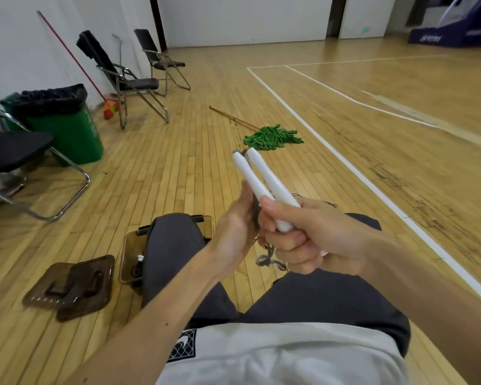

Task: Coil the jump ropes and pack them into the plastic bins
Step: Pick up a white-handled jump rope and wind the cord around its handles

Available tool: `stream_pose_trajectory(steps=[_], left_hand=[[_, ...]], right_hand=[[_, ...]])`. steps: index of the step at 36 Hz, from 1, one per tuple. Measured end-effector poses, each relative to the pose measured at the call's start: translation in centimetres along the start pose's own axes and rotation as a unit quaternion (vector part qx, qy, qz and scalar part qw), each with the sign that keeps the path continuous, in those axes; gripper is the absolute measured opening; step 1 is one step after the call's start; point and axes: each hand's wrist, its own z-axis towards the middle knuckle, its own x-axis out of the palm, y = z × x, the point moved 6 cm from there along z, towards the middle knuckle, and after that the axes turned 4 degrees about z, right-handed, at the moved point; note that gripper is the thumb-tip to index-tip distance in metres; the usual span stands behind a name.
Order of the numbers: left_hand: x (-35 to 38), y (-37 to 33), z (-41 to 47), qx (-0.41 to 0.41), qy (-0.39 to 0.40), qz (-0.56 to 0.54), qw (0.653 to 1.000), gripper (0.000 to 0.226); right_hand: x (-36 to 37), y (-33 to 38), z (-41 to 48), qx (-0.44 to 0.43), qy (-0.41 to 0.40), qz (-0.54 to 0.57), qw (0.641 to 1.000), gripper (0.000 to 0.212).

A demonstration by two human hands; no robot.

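Your right hand (311, 234) is closed around the two white jump rope handles (264, 184), which lie side by side and point up and away from you. Your left hand (239, 218) presses against them from the other side, fingers loosely curled; how firmly it grips I cannot tell. The grey cord (270, 259) hangs in a small loop just below your right fist, over your dark trousers.

Below and to the left of your left hand, partly hidden behind your knee, sits a brown see-through plastic bin (128, 245) on the wooden floor — inside it a dark bundle with a bit of white shows, too hidden to name for sure. Further left of that bin lie two brown lids (72, 287), overlapping each other, flat on the boards.

Beyond your hands a green mop (272, 137) lies on the floor. Far to the left stands a green trash can (67, 126) lined with a black bag — its contents are not visible — with black folding chairs (134, 79) near it.
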Motion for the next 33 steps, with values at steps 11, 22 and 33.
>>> stream_pose_trajectory(steps=[11,22,33], left_hand=[[-0.8,0.6,-0.9,0.071,-0.018,0.218,0.973,0.022],[-1.5,-1.2,-1.5,0.055,0.138,0.722,0.676,0.030],[-0.4,-3.9,-1.1,0.167,0.245,0.698,0.652,0.031]], right_hand=[[-3.7,-1.4,0.2,0.019,-0.121,-0.135,0.983,0.033],[-5.3,-3.7,1.0,0.060,-0.173,-0.304,0.935,0.034],[-4.4,-4.7,-0.1,0.170,-0.055,-0.323,0.929,0.036]])
